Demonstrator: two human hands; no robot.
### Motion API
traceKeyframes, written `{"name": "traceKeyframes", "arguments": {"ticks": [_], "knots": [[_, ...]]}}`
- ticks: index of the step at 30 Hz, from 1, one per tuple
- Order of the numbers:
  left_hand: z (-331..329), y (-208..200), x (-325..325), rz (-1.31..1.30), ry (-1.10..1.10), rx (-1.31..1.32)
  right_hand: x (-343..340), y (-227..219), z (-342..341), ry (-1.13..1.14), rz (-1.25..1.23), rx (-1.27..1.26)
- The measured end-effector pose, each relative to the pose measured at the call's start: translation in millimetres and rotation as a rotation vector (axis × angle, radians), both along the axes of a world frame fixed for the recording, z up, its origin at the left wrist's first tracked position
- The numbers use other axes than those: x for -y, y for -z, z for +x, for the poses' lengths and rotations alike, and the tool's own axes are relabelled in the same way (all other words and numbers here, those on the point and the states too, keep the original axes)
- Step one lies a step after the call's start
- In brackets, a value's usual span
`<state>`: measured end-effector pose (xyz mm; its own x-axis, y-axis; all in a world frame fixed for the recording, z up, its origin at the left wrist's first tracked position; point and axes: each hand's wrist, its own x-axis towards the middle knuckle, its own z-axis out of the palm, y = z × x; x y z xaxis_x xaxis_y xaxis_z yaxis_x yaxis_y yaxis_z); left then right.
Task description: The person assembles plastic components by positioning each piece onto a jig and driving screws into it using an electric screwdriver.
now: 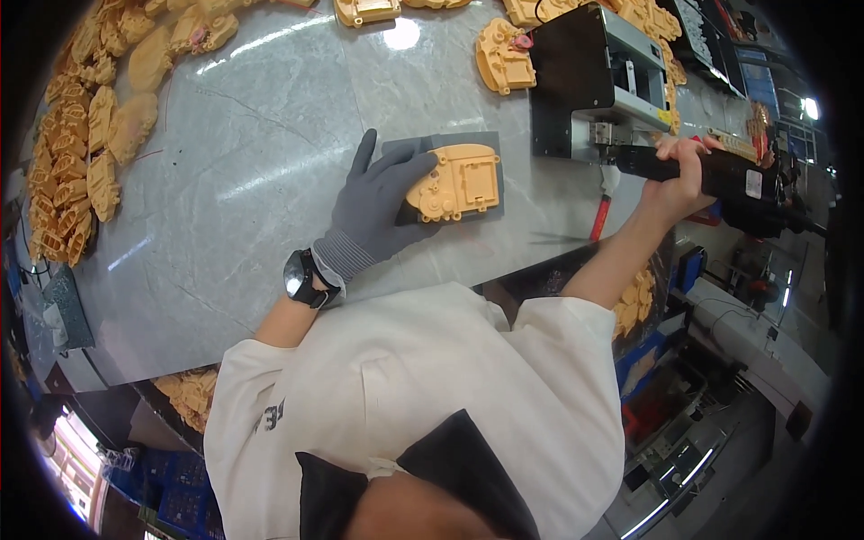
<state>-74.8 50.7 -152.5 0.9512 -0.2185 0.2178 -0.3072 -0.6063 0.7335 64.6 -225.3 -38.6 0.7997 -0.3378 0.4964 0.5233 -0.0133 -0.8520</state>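
Observation:
My left hand (378,202), in a grey knit glove, grips the left side of a yellow plastic housing (472,180). This housing has a raised square frame and small round bosses. Beneath it lies a dark grey pad (450,140) on the table. Off to the right, my bare right hand (686,180) is wrapped round a black electric screwdriver (738,175), held nearly level. Its front end points left, close to the small metal outlet of a black and grey box-shaped machine (576,72); whether the two touch I cannot tell.
Yellow housings (67,171) are heaped along the table's left edge. Another housing (506,58) with a reddish part lies beside the machine. A red-handled tool (601,216) rests near the table's (270,135) right front edge. Several more yellow parts (634,306) sit below table level.

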Motion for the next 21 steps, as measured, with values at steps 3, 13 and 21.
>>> {"name": "traceKeyframes", "arguments": {"ticks": [3, 13, 21], "knots": [[6, 1, -2, -0.017, 0.002, 0.021, 1, 1, 2, -0.099, -0.021, -0.011], [2, 2, -3, -0.092, 0.01, -0.004, -51, -5, -95, -0.305, 0.086, 0.055], [0, 6, -2, -0.072, 0.005, 0.021, -87, 10, -105, -0.479, 0.103, 0.054]]}}
